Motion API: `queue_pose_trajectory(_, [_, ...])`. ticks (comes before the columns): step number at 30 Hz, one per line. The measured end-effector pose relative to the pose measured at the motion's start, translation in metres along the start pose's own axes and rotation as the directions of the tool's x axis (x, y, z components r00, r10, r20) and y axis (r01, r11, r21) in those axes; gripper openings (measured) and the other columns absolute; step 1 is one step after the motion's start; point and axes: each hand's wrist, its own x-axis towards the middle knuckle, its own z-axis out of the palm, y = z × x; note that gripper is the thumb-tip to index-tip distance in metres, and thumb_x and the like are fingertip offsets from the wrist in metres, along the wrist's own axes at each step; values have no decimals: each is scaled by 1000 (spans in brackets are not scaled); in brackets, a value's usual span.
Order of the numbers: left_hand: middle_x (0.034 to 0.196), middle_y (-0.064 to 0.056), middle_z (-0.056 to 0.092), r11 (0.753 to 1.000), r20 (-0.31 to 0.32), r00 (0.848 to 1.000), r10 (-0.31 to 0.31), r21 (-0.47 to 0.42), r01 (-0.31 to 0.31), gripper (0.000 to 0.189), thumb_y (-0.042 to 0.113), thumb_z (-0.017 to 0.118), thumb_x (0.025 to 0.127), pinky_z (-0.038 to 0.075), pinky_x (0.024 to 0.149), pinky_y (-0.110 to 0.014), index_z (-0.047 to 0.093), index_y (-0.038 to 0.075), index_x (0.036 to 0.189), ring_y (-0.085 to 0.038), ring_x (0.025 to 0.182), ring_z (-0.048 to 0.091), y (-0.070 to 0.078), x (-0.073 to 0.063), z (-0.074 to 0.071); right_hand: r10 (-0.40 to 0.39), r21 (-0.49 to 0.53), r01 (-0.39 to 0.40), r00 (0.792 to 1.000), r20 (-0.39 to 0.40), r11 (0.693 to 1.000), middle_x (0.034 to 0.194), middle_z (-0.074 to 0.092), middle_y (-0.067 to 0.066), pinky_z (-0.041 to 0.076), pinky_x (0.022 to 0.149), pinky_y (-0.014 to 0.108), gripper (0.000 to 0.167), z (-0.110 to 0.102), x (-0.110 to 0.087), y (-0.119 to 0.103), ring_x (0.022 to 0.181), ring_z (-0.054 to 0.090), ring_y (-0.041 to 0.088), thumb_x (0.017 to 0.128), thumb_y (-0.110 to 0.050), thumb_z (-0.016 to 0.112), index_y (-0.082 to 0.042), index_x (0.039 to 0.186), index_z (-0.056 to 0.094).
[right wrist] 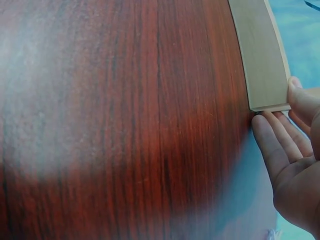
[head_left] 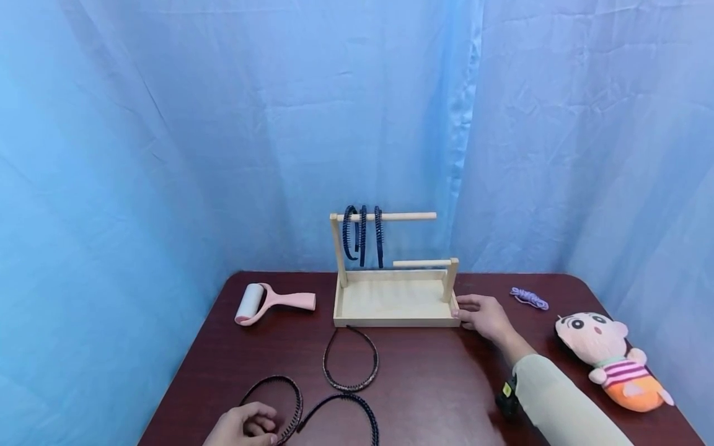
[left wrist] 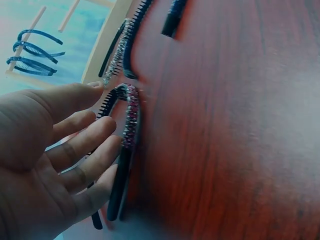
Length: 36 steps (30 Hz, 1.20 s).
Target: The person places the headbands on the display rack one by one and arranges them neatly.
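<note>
A wooden rack [head_left: 396,323] with a tray base and two pegs stands at the table's back. Three dark toothed headbands hang from its upper peg, one of them a headband [head_left: 379,235] at the right. My right hand [head_left: 484,317] pinches the rack's right end, thumb over the wall and fingers against its outside. At the near left, my left hand [head_left: 242,424] is relaxed beside a glittery headband [left wrist: 131,117]; whether they touch I cannot tell. Another glittery headband [head_left: 377,358] lies before the rack, and a dark headband [head_left: 366,407] lies nearer, partly cut off.
A pink-handled lint roller [head_left: 290,301] lies left of the rack. To the right are a bundle of purple cord [head_left: 530,298] and a plush doll [head_left: 625,365]. Blue curtains [head_left: 268,136] hang behind and at both sides of the dark red table [head_left: 429,378].
</note>
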Motion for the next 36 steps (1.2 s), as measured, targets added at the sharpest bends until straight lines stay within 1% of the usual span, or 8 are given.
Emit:
queue_pose_trajectory(3, [99, -9, 72, 1000, 5, 1000, 14, 0, -14, 37, 14, 78, 90, 57, 67, -27, 67, -8, 118, -10, 78, 68, -1, -2, 2, -5, 3, 5, 1000, -1, 1000, 136, 62, 31, 63, 81, 40, 51, -1, 0, -1, 103, 73, 24, 96, -16, 75, 3, 140, 59])
queue_pose_trajectory(8, [96, -8, 71, 1000, 23, 1000, 4, -30, -3, 36, 15, 79, 90, 54, 66, -24, 68, -7, 117, -10, 75, 65, -2, -1, 7, 13, 20, -13, 1000, -4, 1000, 137, 61, 30, 63, 82, 40, 51, -2, -1, -1, 103, 73, 24, 96, -16, 75, 3, 140, 59])
queue_pose_trajectory(11, [93, -6, 71, 1000, 19, 1000, 3, -15, -3, 33, 15, 80, 89, 51, 64, -21, 70, -4, 114, -9, 73, 63, -2, 1, 11, 19, 22, -18, 1000, -5, 1000, 137, 61, 30, 63, 82, 40, 51, -2, -1, -1, 104, 73, 24, 96, -17, 75, 3, 141, 59])
queue_pose_trajectory(16, [89, -1, 69, 999, 15, 1000, -14, 36, 14, 29, 13, 81, 86, 46, 64, -19, 73, 0, 110, -7, 70, 58, -4, 4, 13, 10, 28, -10, 1000, -14, 1000, 137, 60, 30, 63, 82, 40, 52, -1, -1, 2, 106, 73, 25, 96, -17, 75, 3, 140, 59])
queue_pose_trajectory(22, [85, 3, 69, 990, 12, 1000, -4, 139, 2, 26, 15, 82, 83, 41, 63, -19, 76, 6, 106, -3, 67, 54, -5, 7, 16, 9, 29, -8, 1000, -21, 1000, 138, 60, 30, 63, 82, 40, 51, 0, -2, 2, 106, 72, 24, 95, -16, 75, 3, 140, 59])
queue_pose_trajectory(25, [84, 4, 68, 987, 29, 1000, 0, 162, -5, 23, 16, 81, 84, 40, 63, -19, 77, 7, 104, -2, 66, 53, -4, 8, 16, 11, 29, -10, 1000, -18, 1000, 138, 59, 31, 63, 82, 40, 51, 1, -2, 1, 106, 72, 24, 96, -16, 75, 3, 140, 59])
queue_pose_trajectory(30, [81, 7, 67, 976, 42, 999, 31, 213, -39, 18, 11, 79, 84, 42, 62, -19, 78, 5, 101, 1, 66, 53, -3, 10, 16, 10, 46, -9, 1000, -13, 999, 138, 59, 32, 63, 82, 40, 51, 1, -2, 0, 104, 72, 24, 95, -15, 75, 4, 140, 59])
queue_pose_trajectory(36, [77, 10, 65, 960, 18, 998, 65, 272, -67, 16, 7, 79, 81, 42, 60, -20, 77, 8, 96, 2, 63, 51, -1, 10, 19, 12, 56, -11, 1000, -17, 998, 137, 60, 32, 63, 80, 39, 50, 2, -1, 2, 102, 72, 22, 95, -14, 75, 4, 139, 60])
